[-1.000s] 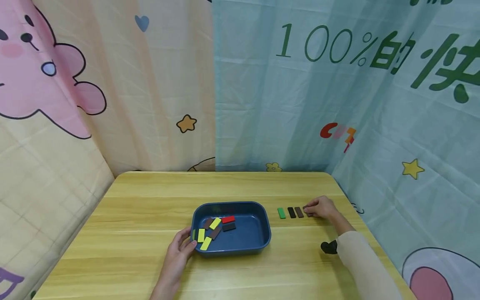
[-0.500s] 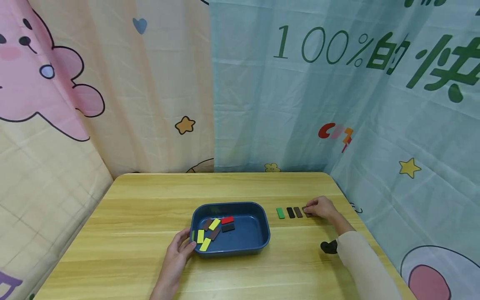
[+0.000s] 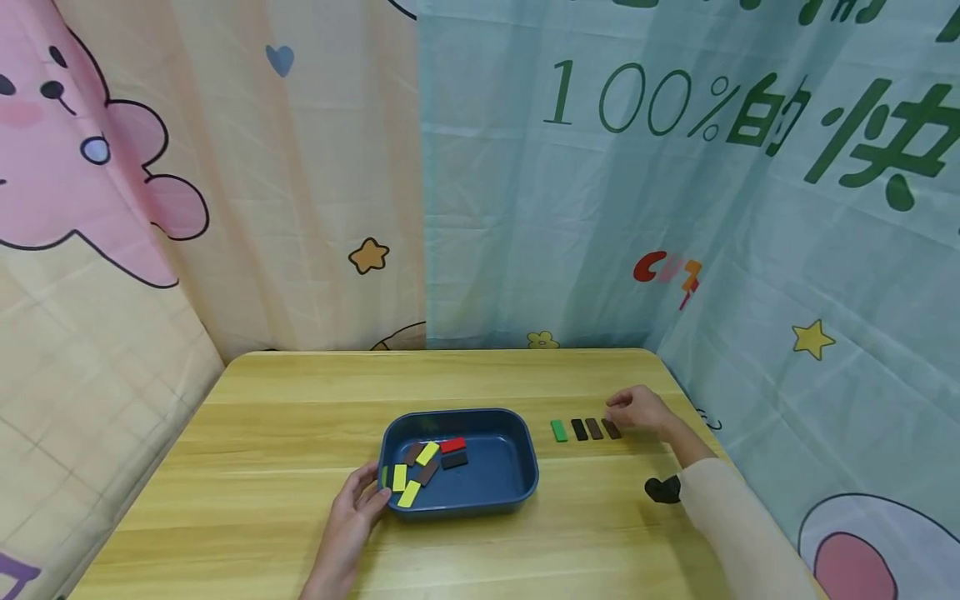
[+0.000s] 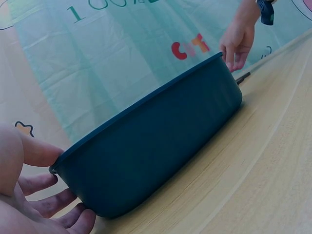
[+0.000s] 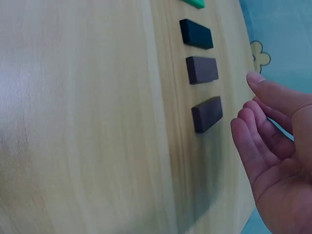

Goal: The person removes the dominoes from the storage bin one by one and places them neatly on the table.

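Note:
In the head view my left hand point(image 3: 351, 510) holds the left end of a blue tray point(image 3: 525, 467). Seen from the left wrist, the thumb lies over the tray's rim and the fingers are against its outer wall. To the right of the tray, a row of small flat blocks lies on the table: a green block point(image 3: 558, 431), a black block point(image 3: 579, 429), a brown block point(image 3: 594, 428) and a slightly slanted brown block point(image 3: 611, 428) at the right end. Just beyond that last block, my right hand point(image 5: 278, 136) hovers with relaxed fingers and holds nothing.
Inside the tray's left half lie yellow blocks point(image 3: 427, 453), brown blocks point(image 3: 427, 473), a red block point(image 3: 453, 445), a black block point(image 3: 454, 459) and a green block point(image 3: 386, 477) by the wall. Curtains point(image 3: 487, 208) hang behind the wooden table point(image 3: 300, 433).
My right hand has let go of the slanted brown block and risen slightly off it. The block stays at the row's right end. The left hand still holds the tray.

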Motion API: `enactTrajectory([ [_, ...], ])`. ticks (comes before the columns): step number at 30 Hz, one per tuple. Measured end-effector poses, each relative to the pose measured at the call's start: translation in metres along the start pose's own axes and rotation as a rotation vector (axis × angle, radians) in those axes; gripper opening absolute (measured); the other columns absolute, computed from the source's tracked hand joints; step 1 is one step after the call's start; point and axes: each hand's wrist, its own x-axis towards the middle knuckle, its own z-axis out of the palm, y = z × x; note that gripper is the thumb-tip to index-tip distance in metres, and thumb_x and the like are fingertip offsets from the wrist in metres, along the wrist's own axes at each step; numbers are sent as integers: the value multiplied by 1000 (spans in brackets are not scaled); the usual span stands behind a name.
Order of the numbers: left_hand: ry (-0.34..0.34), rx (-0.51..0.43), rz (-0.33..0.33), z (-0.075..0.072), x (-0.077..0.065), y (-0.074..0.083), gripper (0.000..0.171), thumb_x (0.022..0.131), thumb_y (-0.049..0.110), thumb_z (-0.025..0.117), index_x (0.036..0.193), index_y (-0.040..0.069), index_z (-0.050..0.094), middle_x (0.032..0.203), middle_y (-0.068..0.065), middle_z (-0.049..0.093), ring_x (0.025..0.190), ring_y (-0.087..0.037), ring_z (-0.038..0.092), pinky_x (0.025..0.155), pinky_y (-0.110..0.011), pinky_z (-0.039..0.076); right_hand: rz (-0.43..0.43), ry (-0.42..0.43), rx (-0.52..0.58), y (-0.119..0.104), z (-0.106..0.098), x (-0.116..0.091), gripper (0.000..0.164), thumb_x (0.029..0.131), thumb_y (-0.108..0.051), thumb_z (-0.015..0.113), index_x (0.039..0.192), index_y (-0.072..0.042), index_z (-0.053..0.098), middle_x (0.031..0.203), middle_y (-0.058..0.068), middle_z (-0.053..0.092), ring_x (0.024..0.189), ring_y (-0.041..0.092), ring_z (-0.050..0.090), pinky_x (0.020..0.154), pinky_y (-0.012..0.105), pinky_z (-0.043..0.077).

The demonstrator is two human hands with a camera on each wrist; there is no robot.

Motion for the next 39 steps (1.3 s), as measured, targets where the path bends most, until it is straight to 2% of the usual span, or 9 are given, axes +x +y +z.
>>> enactTrajectory([
  [4,9,-2,-1,0,0,1,52,106,2,51,155,-3,34,158,-26,34,144,-42,37,108,-41,46,-24,-35,9,-15,4,5,38,98,-10,71,126,15,63,107,14,71,95,26,70,83,42,59],
  [7,12,-3,5,0,1,1,52,106,2,52,154,-3,34,158,-26,34,144,-42,37,107,-38,47,-59,-70,16,-27,8,10,42,98,-12,72,128,15,62,109,15,71,97,30,70,86,45,58],
  [12,15,1,6,-2,2,0,53,106,4,53,155,-3,33,158,-27,34,144,-43,37,109,-42,45,-126,-131,48,-47,17,15,45,97,-13,73,129,16,61,108,15,70,104,40,68,89,50,57],
  [19,34,7,-14,-5,-2,-2,54,106,4,53,155,-3,32,157,-27,33,144,-44,36,111,-48,42,-216,-209,-32,-77,28,21,39,96,-18,76,124,7,68,114,16,70,101,26,68,86,42,58],
  [26,25,2,-7,-2,-1,-2,53,105,4,54,154,-3,35,156,-27,36,143,-43,39,110,-48,43,-257,-248,-52,-106,35,24,34,95,-17,78,122,2,71,108,6,72,100,23,68,87,40,58],
  [34,17,13,15,2,1,-3,53,105,5,56,153,-4,35,156,-29,36,142,-44,40,108,-44,46,-312,-314,-55,-131,49,24,27,96,-9,75,120,4,71,104,5,73,98,22,69,86,39,58],
  [39,28,6,16,1,-1,-3,51,105,4,55,153,-4,36,155,-28,37,141,-42,40,106,-40,48,-359,-349,-62,-146,63,26,28,94,-11,78,118,3,72,103,4,73,96,20,69,84,36,59],
])
